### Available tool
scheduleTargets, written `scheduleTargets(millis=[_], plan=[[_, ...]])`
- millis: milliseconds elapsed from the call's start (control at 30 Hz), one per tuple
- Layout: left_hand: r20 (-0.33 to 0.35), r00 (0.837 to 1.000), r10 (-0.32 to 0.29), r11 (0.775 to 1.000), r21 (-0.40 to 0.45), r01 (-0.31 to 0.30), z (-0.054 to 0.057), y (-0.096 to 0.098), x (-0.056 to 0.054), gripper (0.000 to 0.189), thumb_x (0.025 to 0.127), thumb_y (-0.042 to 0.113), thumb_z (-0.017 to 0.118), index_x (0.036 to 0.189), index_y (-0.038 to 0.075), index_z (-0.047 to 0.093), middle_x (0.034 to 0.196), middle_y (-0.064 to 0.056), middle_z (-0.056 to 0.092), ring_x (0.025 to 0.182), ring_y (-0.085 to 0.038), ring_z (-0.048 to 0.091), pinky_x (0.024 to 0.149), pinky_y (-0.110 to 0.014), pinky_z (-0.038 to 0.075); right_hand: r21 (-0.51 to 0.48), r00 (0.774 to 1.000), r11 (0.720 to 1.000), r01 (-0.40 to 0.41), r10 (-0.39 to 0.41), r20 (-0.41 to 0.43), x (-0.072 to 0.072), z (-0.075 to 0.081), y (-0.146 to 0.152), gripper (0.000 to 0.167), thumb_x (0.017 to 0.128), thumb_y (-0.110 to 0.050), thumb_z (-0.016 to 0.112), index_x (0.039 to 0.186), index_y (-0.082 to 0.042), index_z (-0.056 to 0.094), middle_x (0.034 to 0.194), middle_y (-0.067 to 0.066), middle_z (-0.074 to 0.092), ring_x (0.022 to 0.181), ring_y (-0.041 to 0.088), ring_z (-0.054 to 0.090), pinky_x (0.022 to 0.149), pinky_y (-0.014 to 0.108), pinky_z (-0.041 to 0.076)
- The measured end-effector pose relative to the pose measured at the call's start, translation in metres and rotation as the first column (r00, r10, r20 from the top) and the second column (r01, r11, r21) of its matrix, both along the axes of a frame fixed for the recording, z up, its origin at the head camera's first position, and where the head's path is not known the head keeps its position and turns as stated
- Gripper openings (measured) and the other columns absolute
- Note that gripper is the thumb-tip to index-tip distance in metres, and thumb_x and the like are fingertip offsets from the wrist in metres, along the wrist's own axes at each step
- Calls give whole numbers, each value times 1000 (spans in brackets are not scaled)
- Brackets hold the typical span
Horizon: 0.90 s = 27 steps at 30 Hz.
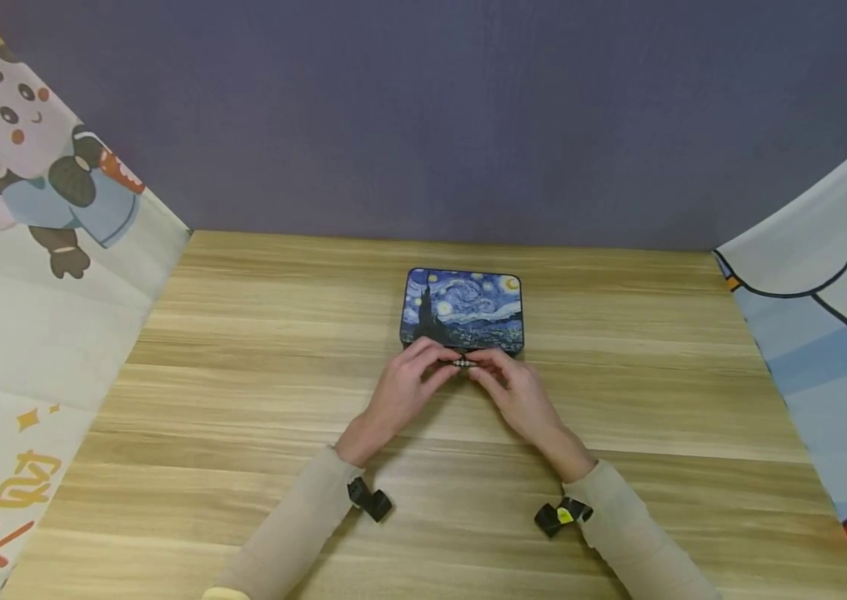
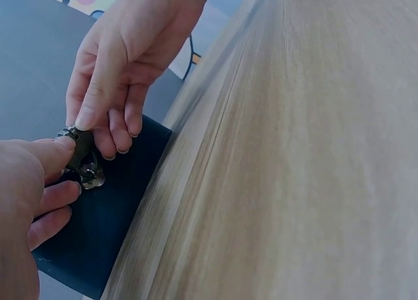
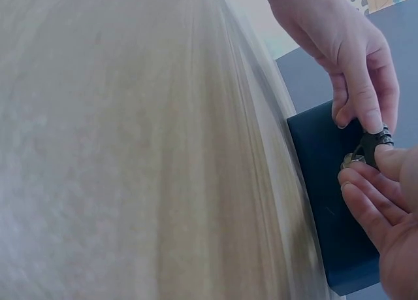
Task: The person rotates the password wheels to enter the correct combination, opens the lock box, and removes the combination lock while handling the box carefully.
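Observation:
A rectangular box (image 1: pixel 463 307) with a starry night painting on its lid lies at the back middle of the table. At its dark front side (image 2: pixel 108 228), a small black combination padlock (image 3: pixel 371 148) with number dials hangs at a metal latch (image 2: pixel 93 180). My left hand (image 1: pixel 408 385) pinches one end of the padlock between thumb and fingers. From the other side, my right hand (image 1: pixel 517 393) pinches its opposite end, the thumb close to the dials. Fingertips of both hands meet in front of the box and hide part of the lock.
The wooden table (image 1: pixel 281 333) reaches back to a dark blue-grey wall panel (image 1: pixel 453 125). Printed cloth panels with cartoon figures stand along the left (image 1: pixel 56 317) and right (image 1: pixel 829 350) sides. Each sleeved wrist carries a small black camera.

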<state>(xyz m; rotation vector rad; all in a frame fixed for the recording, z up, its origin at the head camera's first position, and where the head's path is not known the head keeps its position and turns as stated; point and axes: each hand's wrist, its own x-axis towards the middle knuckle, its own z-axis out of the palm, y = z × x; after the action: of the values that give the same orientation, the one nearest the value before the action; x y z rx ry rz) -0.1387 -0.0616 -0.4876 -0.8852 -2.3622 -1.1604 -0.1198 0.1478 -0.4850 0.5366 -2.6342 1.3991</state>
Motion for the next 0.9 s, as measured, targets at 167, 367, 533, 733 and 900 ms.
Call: scheduleTargets(millis=[167, 367, 533, 733, 900], plan=[[-1, 1000, 1, 1000, -3, -1, -1, 0, -1, 17, 90, 12, 81, 106, 8, 77, 100, -2, 70, 89, -13, 68, 82, -22, 58, 3, 1000, 1000, 8, -8, 11, 0, 1, 0, 20, 99, -10, 69, 119, -7, 71, 100, 5, 77, 90, 20, 73, 80, 38, 61], [8, 1000, -1, 1000, -5, 1, -1, 0, -1, 17, 91, 13, 80, 107, 8, 77, 101, -2, 70, 89, -12, 68, 81, -21, 57, -3, 1000, 1000, 6, -6, 8, 0, 0, 0, 19, 99, -9, 69, 118, -7, 71, 100, 6, 77, 91, 20, 73, 80, 38, 61], [4, 1000, 0, 1000, -3, 0, -1, 0, -1, 18, 90, 12, 80, 107, 8, 77, 101, -2, 70, 89, -13, 68, 81, -22, 58, -6, 1000, 1000, 4, -4, 16, 0, 0, 0, 19, 99, -9, 69, 118, -7, 71, 100, 6, 77, 91, 20, 73, 81, 38, 61], [7, 1000, 4, 1000, -12, -4, -1, 0, -1, 17, 91, 14, 80, 107, 8, 77, 101, -1, 70, 90, -12, 68, 82, -22, 58, -19, 1000, 1000, -3, 4, 27, 0, 1, 0, 19, 100, -10, 68, 118, -6, 71, 101, 6, 77, 92, 21, 73, 82, 38, 61], [-7, 1000, 2, 1000, -8, -2, -3, 0, -1, 18, 90, 14, 80, 107, 8, 77, 101, -2, 70, 89, -12, 68, 80, -21, 58, -23, 1000, 1000, -5, 6, 28, 0, 2, 0, 19, 100, -9, 68, 119, -6, 71, 101, 6, 77, 92, 21, 73, 82, 37, 61]])
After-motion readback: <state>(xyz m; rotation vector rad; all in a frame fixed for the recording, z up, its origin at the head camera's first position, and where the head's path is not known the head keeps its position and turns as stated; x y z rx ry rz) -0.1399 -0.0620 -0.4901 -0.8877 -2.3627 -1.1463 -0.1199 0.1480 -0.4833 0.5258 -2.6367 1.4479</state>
